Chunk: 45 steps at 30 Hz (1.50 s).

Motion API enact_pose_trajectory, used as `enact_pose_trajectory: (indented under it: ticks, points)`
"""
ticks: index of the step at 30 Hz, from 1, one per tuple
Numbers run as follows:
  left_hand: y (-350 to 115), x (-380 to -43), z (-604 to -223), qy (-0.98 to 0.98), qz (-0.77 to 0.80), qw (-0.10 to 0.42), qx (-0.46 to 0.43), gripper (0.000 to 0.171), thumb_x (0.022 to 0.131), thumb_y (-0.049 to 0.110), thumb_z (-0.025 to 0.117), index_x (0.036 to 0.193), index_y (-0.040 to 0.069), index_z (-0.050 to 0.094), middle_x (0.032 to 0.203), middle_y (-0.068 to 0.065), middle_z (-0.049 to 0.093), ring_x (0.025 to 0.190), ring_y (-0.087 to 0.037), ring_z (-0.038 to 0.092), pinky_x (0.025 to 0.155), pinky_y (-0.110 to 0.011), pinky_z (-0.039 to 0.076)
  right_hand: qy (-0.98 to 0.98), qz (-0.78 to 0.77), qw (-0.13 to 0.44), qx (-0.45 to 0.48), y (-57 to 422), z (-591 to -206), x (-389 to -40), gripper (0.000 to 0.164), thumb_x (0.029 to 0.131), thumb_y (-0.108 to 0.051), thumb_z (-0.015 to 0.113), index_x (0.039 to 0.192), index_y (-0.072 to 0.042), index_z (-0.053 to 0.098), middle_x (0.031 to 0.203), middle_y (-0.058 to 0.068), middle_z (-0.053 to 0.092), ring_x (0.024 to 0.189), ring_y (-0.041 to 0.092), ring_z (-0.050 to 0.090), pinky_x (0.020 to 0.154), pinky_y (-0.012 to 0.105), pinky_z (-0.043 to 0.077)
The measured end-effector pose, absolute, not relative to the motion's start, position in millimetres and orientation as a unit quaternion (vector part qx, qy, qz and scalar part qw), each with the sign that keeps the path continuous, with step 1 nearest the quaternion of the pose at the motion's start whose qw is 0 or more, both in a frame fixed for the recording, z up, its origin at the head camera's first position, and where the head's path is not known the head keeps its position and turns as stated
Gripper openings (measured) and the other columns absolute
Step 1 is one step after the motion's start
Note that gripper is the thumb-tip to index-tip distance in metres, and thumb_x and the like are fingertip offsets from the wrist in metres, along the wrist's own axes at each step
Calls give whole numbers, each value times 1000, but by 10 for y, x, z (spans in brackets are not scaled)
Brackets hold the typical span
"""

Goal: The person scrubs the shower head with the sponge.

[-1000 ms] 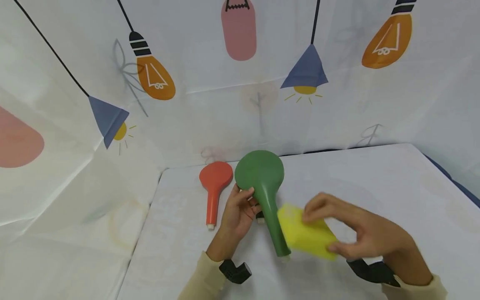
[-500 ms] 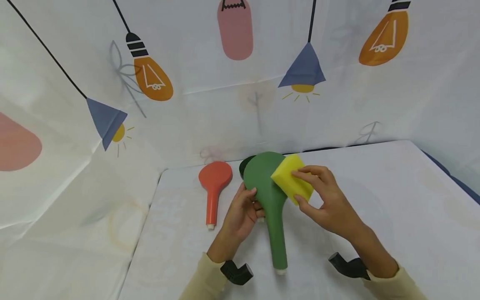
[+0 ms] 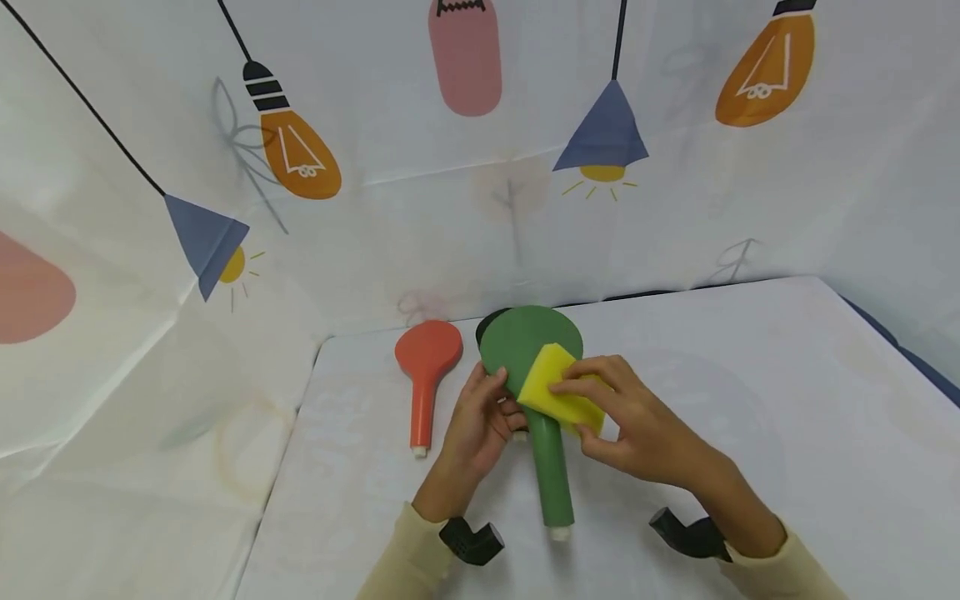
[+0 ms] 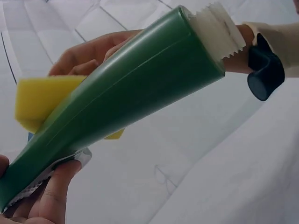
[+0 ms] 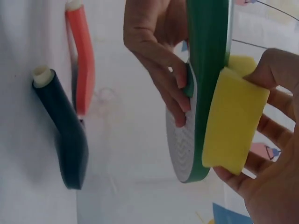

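Observation:
A green hand shower head (image 3: 551,475) is held above the table, its round head pointing away and its handle toward me. My left hand (image 3: 480,421) grips it at the left of the head, with fingertips against the pale spray face (image 5: 180,151) in the right wrist view. My right hand (image 3: 637,421) pinches a yellow sponge (image 3: 555,392) between thumb and fingers. The sponge lies against the back of the shower head, where head and handle meet. A white threaded end (image 4: 219,32) sticks out of the handle in the left wrist view.
A red shower head (image 3: 427,354) lies on the white-covered table (image 3: 712,400) to the left. Behind the green one lies a dark shower head (image 5: 70,135), mostly hidden in the head view. A white cloth printed with lamps (image 3: 603,133) hangs at the back.
The sponge has gone from beside the handle's end up to the head's right edge, then down and left to the neck. The shower head's handle has swung slightly; the left hand keeps its grip.

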<state>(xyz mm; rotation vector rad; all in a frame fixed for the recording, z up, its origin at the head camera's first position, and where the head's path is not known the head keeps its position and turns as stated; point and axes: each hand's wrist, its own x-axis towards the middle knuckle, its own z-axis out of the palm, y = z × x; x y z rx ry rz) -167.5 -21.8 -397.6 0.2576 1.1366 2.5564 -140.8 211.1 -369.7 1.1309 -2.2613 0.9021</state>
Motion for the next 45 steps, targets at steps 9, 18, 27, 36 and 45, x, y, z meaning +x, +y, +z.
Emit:
enact_pose_trajectory:
  ticks: [9, 18, 27, 36, 45]
  points:
    - [-271, -1694, -3973, 390, 906, 142, 78, 41, 107, 19, 47, 145, 10, 38, 107, -4, 73, 78, -11, 71, 71, -24, 60, -769, 339, 157, 518, 2141, -3673, -1356, 64, 69, 2, 71, 126, -23, 60, 127, -6, 53, 118, 9, 46, 98, 12, 41]
    - [-287, -1723, -3973, 394, 907, 132, 61, 41, 106, 21, 49, 144, 10, 39, 102, -2, 72, 73, -10, 68, 65, -22, 58, -732, 327, 20, 597, 2270, -3570, -1224, 60, 75, 1, 72, 126, -29, 58, 126, -11, 54, 114, 4, 47, 92, 17, 48]
    - [-310, -1743, -3999, 402, 906, 120, 63, 51, 104, 23, 53, 150, 13, 35, 112, -5, 72, 89, -15, 74, 70, -26, 60, -656, 326, -80, 675, 2337, -3491, -1150, 55, 83, -4, 70, 132, -24, 56, 130, -9, 57, 114, 4, 50, 96, 17, 47]
    - [-237, -1776, -4040, 403, 903, 133, 67, 51, 104, 20, 54, 151, 17, 36, 120, -3, 67, 93, -15, 72, 75, -29, 61, -696, 342, -30, 631, 2785, -3357, -1178, 57, 85, -5, 73, 136, -18, 53, 131, -2, 53, 116, 8, 54, 94, 22, 50]
    - [1, -1907, -4119, 419, 895, 143, 47, 40, 103, 16, 55, 140, 6, 45, 110, -5, 68, 86, -14, 72, 68, -25, 58, -872, 295, 111, 374, 3233, -3394, -1399, 59, 83, -5, 78, 134, -22, 55, 126, -7, 52, 104, 4, 50, 82, 17, 51]
